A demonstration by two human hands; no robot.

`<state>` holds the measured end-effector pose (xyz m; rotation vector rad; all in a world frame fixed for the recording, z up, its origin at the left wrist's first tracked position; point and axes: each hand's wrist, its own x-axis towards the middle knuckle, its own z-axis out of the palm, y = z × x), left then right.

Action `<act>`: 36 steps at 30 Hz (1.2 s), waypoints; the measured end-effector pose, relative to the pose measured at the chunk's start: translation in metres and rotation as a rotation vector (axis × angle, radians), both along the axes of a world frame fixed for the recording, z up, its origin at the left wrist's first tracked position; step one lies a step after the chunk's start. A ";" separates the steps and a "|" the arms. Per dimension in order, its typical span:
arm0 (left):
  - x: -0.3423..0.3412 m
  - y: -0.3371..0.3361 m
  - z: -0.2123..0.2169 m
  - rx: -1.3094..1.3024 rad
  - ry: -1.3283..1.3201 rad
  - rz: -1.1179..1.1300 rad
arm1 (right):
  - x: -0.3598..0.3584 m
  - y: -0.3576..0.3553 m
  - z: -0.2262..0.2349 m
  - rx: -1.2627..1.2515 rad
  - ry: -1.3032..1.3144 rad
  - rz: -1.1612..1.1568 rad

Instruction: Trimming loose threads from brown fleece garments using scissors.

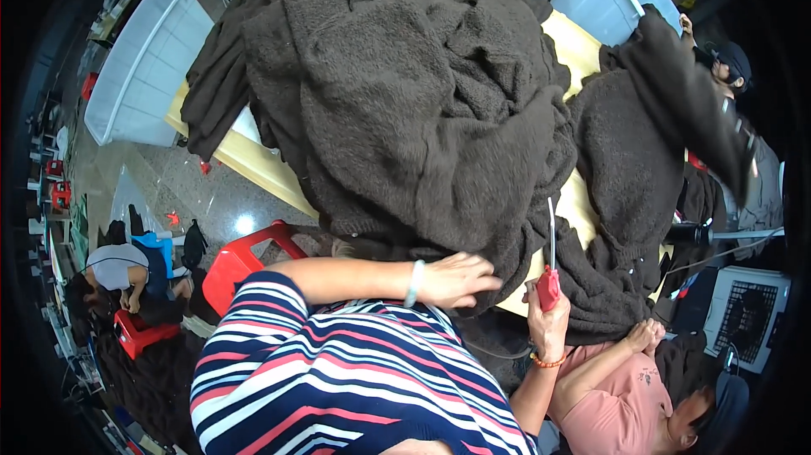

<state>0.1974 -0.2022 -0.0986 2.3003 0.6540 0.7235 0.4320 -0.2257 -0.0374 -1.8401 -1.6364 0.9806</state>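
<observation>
A big heap of dark brown knitted fabric [372, 100] lies before me. My left hand [457, 279] is at its near edge, fingers stretched out and slightly apart, with nothing visible in them. To its right, my right hand [549, 320] is closed round the red handle of a pair of scissors [549, 282]. Their thin metal blade points away from me, beside the heap's right edge. Whether the blades are closed is hard to make out. More of the dark knit [629, 168] lies to the right, beyond my right hand.
The heap covers most of a yellow wooden table [253, 163]. Pale plastic bins [152, 66] stand left and behind. A red stool [245, 265] is at my left. A person in pink [612, 387] sits close on my right, hands together. Another person [731, 75] is at far right near blurred dark cloth.
</observation>
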 end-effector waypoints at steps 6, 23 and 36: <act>-0.123 0.003 0.020 0.105 -0.128 1.073 | 0.005 -0.013 -0.010 -0.066 -0.169 0.035; -0.011 0.157 0.100 0.580 -0.089 0.688 | 0.009 0.035 0.026 0.072 0.103 -0.051; -0.087 0.033 0.024 -0.171 -0.162 1.018 | -0.004 0.072 0.016 0.198 -0.053 0.094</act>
